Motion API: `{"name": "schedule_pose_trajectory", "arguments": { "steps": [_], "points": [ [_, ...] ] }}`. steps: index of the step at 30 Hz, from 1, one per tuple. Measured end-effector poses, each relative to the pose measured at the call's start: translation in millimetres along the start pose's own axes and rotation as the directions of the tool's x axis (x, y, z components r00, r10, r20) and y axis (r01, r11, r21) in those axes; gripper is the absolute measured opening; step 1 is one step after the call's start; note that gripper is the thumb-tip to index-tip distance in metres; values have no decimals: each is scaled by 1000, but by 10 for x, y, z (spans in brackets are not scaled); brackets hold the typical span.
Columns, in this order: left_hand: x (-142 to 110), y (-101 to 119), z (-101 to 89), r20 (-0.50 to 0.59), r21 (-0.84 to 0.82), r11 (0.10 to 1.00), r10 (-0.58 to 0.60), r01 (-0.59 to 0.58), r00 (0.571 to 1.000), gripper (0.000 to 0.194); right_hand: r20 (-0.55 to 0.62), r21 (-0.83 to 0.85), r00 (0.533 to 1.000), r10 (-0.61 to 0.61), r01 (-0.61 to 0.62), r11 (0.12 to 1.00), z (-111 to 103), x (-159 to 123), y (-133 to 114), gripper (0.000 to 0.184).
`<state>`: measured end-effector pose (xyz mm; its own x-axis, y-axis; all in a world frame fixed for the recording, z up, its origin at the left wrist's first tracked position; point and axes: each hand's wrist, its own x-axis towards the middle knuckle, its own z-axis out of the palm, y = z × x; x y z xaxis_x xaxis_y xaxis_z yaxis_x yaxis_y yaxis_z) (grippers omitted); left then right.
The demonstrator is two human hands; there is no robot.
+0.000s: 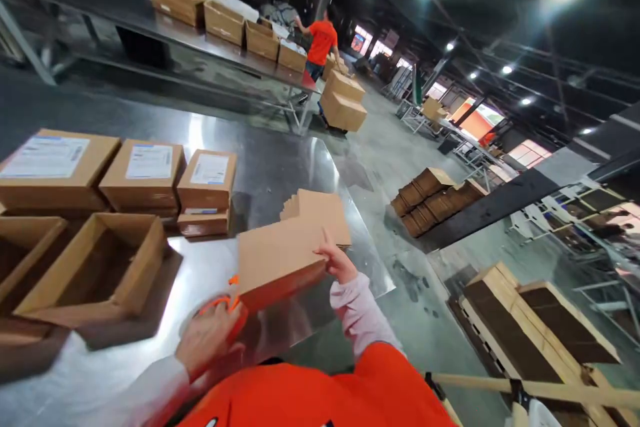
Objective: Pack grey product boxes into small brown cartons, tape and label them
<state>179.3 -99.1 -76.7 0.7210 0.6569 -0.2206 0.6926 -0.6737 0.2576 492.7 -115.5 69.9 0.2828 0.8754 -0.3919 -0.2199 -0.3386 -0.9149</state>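
Flat cardboard box blank [280, 257] sits tilted at the near edge of the steel table [280, 167], half lifted, w/ a small stack of more blanks [320, 210] lying just behind it. Right hand [339, 261] pinches the blank's right edge, thumb and fingers closed on it, index finger sticking up. Left hand [207, 340] is curled shut around an orange tape dispenser [223, 307], touching the blank's lower left corner; it's blurred, so exact finger wrap is hard to read. Risk, as I judge it: the blank hangs partly past the table edge, held by one thin edge only, so it could fold or slip off to the floor; the polished metal top looks slick and gives no grip. Dispenser blade is close to the card, could nick it. Materials: matte brown corrugated card, stiff, sharp-cornered; table is glossy, mirror-like sheet. Further left, open boxes [95, 273] stand empty w/ flaps up, and sealed labelled boxes [143, 173] are stacked in a row behind.
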Motion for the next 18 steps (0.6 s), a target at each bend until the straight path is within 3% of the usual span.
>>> {"name": "schedule_pose_trajectory", "arguments": {
  "steps": [3,5,7,10,12,14,18],
  "points": [
    [383,215,-30,-33,26,993,113,-112,993,67,-103,110,947,-304,315,943,-243,-180,-130,93],
    [538,271,9,-68,10,972,235,-235,969,69,-119,104,870,-479,490,865,-238,-242,-185,91],
    [582,177,64,-160,-3,963,266,-270,950,68,-87,57,809,-581,586,808,-107,-235,-170,93],
    [436,-235,79,-376,-47,991,101,-128,921,54,-43,-31,754,-655,654,756,288,-88,58,110],
    [215,-565,18,-518,-113,993,-73,16,852,53,-61,-162,741,-668,653,739,653,65,332,130],
    [-75,-801,-91,-594,-167,978,-201,125,779,55,-84,-385,762,-642,570,726,1056,204,636,143],
    [-680,-832,-356,-624,-247,937,-348,246,700,61,86,-675,823,-561,462,575,1771,310,1126,118]
  ]
}}
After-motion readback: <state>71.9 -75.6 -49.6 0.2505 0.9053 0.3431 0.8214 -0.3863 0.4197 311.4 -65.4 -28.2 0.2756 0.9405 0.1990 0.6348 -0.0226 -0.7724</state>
